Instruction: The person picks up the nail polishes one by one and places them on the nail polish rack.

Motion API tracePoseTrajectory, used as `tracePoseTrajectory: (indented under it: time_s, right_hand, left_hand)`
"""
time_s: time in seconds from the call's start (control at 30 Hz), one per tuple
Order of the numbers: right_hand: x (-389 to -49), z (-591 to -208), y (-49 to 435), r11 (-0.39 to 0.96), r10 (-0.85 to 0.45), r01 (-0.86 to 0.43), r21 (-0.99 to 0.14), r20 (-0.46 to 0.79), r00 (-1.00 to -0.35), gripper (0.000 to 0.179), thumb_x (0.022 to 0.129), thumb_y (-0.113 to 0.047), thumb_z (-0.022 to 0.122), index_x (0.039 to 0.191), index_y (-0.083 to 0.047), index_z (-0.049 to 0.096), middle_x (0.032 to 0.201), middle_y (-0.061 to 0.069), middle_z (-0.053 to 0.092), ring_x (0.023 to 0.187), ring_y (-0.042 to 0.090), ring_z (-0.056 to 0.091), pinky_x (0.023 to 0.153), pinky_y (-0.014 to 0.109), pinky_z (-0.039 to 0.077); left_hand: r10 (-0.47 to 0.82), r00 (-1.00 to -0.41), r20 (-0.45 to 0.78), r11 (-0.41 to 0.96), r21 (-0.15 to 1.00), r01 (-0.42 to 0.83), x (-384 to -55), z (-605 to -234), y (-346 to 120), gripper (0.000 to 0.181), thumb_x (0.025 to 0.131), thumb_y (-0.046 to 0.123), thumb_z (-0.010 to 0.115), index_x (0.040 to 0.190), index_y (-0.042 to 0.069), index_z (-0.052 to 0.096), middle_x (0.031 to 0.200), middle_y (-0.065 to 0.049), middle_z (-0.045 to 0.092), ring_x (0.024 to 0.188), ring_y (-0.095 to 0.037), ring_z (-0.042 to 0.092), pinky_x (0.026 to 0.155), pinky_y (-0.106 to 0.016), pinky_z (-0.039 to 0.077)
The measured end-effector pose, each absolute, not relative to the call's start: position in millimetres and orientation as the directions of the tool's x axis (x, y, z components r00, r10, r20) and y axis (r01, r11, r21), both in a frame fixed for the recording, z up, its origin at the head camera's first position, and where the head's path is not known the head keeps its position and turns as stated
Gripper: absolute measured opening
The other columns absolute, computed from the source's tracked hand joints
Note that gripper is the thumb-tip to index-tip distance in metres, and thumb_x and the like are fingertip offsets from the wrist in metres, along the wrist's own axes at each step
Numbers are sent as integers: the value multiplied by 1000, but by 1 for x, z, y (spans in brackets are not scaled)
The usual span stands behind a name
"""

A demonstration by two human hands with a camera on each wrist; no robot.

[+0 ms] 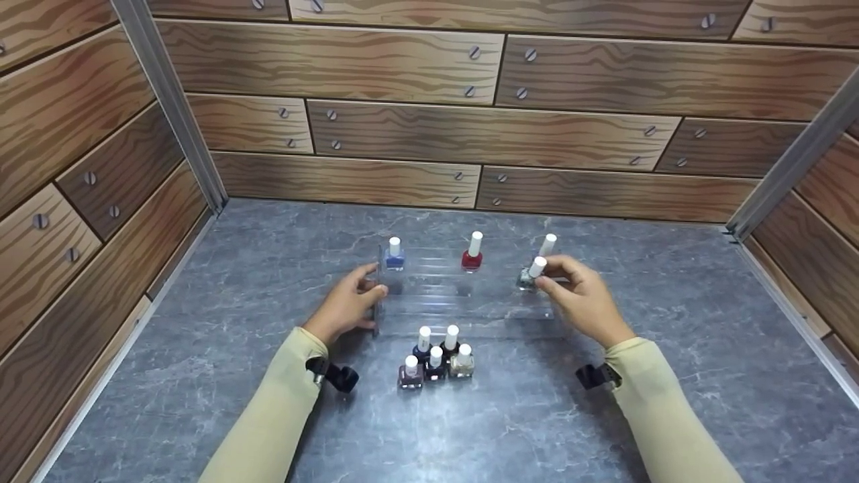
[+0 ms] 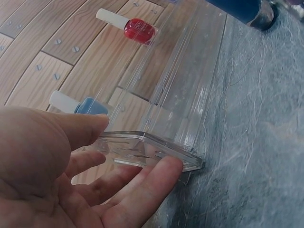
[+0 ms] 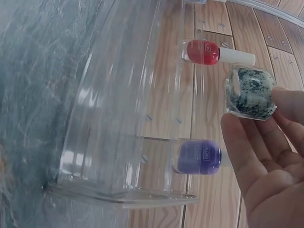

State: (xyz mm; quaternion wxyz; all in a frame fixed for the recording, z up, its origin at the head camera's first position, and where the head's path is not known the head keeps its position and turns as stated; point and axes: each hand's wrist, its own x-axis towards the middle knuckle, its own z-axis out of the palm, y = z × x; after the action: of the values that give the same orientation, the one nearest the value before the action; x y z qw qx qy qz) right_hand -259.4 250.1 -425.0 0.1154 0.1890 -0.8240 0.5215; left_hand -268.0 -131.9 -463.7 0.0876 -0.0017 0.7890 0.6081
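A clear tiered display stand (image 1: 429,305) stands on the table. My left hand (image 1: 347,300) grips its left end panel (image 2: 142,137), thumb at the upper edge, fingers along the outer side. My right hand (image 1: 584,298) pinches a nail polish bottle with dark speckles (image 3: 251,92) by its white cap (image 1: 537,266), tilted above the stand's right end. On the top tier stand a blue nail polish (image 1: 394,258) at the left, a red nail polish (image 1: 472,259) in the middle and a purple nail polish (image 3: 198,156) at the right, partly hidden by the speckled bottle in the head view.
Several nail polish bottles (image 1: 435,365) with white caps, mostly dark, are grouped on the grey marbled table (image 1: 268,248) in front of the stand, between my forearms. Wood-patterned walls (image 1: 402,127) enclose the table at the back and both sides.
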Motion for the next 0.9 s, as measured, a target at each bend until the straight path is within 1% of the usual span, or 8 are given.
tracePoseTrajectory:
  time_s: [0.17, 0.27, 0.4, 0.57, 0.7, 0.83, 0.9]
  right_hand:
    - [-258, -423, 253, 406, -155, -427, -808, 400, -903, 18, 93, 2, 74, 111, 5, 71, 105, 19, 73, 93, 10, 70, 82, 16, 61]
    - [-259, -421, 255, 419, -140, -423, -803, 403, -904, 17, 92, 1, 76, 108, 4, 72, 103, 19, 73, 90, 11, 71, 80, 16, 61]
    - [-259, -419, 257, 415, -139, -426, -804, 406, -903, 16, 91, 4, 76, 106, 6, 71, 101, 21, 73, 86, 6, 70, 80, 18, 62]
    - [-259, -417, 260, 406, -123, -415, -814, 401, -908, 18, 92, 3, 75, 108, 6, 70, 102, 22, 72, 86, 5, 70, 80, 19, 63]
    - [-261, -418, 264, 422, -108, -404, -812, 397, -911, 18, 92, 4, 74, 109, 6, 68, 103, 21, 72, 86, 10, 71, 78, 18, 63]
    - [-263, -419, 268, 434, -113, -404, -805, 396, -911, 15, 93, 6, 71, 106, 6, 66, 99, 21, 70, 84, 13, 72, 76, 21, 64]
    - [-263, -419, 271, 444, -119, -407, -798, 397, -910, 13, 93, 5, 70, 105, 6, 65, 98, 20, 71, 82, 12, 72, 75, 22, 65]
  left_hand:
    - [110, -983, -146, 253, 961, -114, -268, -464, -132, 63, 104, 15, 64, 160, 13, 38, 138, -25, 55, 117, -42, 62, 71, -41, 68]
    - [114, -983, -142, 254, 961, -110, -267, -464, -133, 61, 104, 15, 63, 160, 12, 38, 138, -25, 55, 117, -42, 63, 72, -42, 68]
    - [115, -984, -139, 254, 961, -106, -268, -465, -133, 61, 104, 15, 63, 160, 12, 38, 138, -25, 56, 115, -42, 64, 73, -42, 68]
    - [114, -983, -142, 255, 961, -109, -269, -465, -133, 62, 104, 15, 63, 160, 13, 38, 140, -25, 55, 116, -41, 64, 74, -42, 68]
    - [119, -982, -145, 250, 962, -112, -270, -465, -134, 62, 104, 15, 64, 160, 13, 37, 141, -26, 54, 117, -41, 63, 74, -43, 67]
    - [124, -982, -145, 243, 963, -112, -270, -466, -134, 63, 103, 15, 64, 160, 14, 37, 142, -26, 54, 118, -42, 63, 75, -43, 67]
    - [124, -981, -147, 241, 964, -114, -270, -466, -134, 63, 103, 15, 64, 160, 14, 37, 142, -26, 54, 118, -42, 63, 75, -43, 67]
